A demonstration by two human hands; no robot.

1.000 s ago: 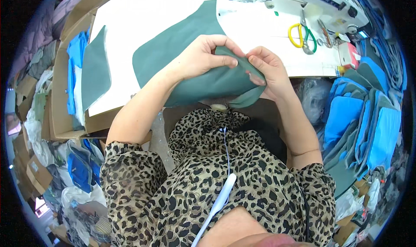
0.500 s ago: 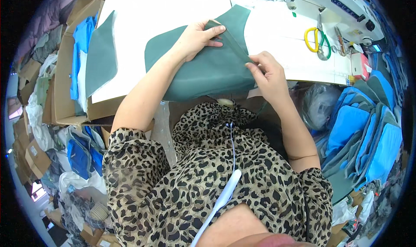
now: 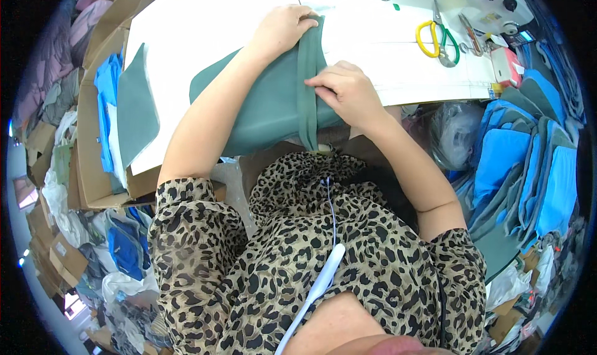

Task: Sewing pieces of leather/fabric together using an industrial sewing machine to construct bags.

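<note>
While our leopard-print top (image 3: pixel 267 261) fills the nearest part of the view, a pale band (image 3: pixel 323 280) lies against its front. Off to our right sits a stack of blue and green pieces (image 3: pixel 499 159), near a bundle of clear plastic (image 3: pixel 455 134). Ahead, our green panel (image 3: pixel 267 103) lies on the white tabletop (image 3: pixel 404 81), its near end reaching past the edge toward us. Along the panel's right side runs a long green strip (image 3: pixel 306 103). Our right hand (image 3: pixel 348 93) meets the strip's right edge with thumb and fingertips drawn close; we cannot tell whether that grip is clamped on it. Well to the left, beside a cardboard box (image 3: pixel 89 121), lies a curved green piece (image 3: pixel 137 100). Farther up, our left hand (image 3: pixel 283 31) has its grip pinched on the strip's far end. Scissors (image 3: pixel 438 27) with one yellow and one green handle rest beyond our right hand, and a white sewing machine (image 3: pixel 482 5) stands farthest off.
</note>
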